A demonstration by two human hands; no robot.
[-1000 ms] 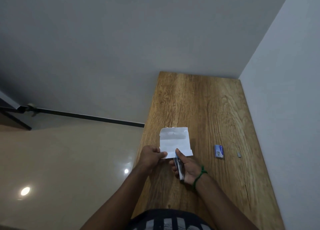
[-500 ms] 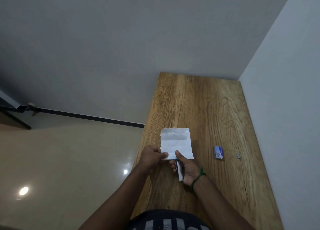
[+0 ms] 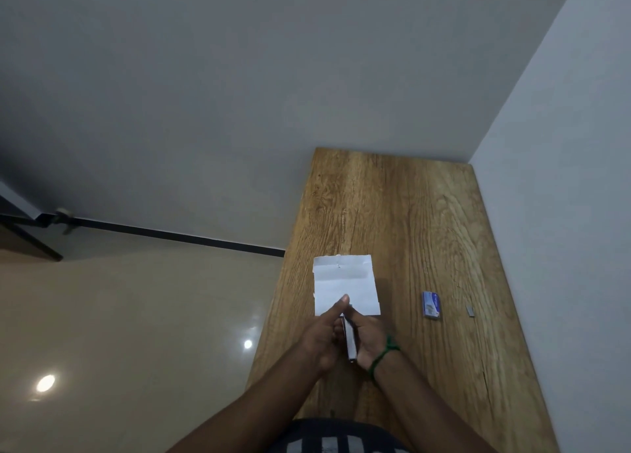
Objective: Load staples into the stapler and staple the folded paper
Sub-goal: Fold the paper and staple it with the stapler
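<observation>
Right hand (image 3: 367, 338): cupping the stapler (image 3: 349, 341) from the right, fingers curled round its body; a green band sitting on the wrist behind it.
Stapler: lying lengthwise between the two palms, nose pointing away, its tip meeting the near edge of the paper (image 3: 345, 283); whether the jaws are biting the sheet, cannot tell, the hands are covering that spot.
Left hand (image 3: 324, 336): having let go of the paper's near-left corner since half a second ago, now closing onto the stapler from the left, one finger reaching forward over the near edge of the sheet.
Paper: lying folded and flat on the table (image 3: 392, 213), just ahead of both hands; a small mark near its far edge, too small to name.
Reading: both hands are converging for a squeeze; loading looks done, the staple itself not yet confirmed.
Box (image 3: 430, 304): resting well right of the right hand, untouched.
Grey bit (image 3: 471, 310): lying further right again, possibly spare staples.
</observation>
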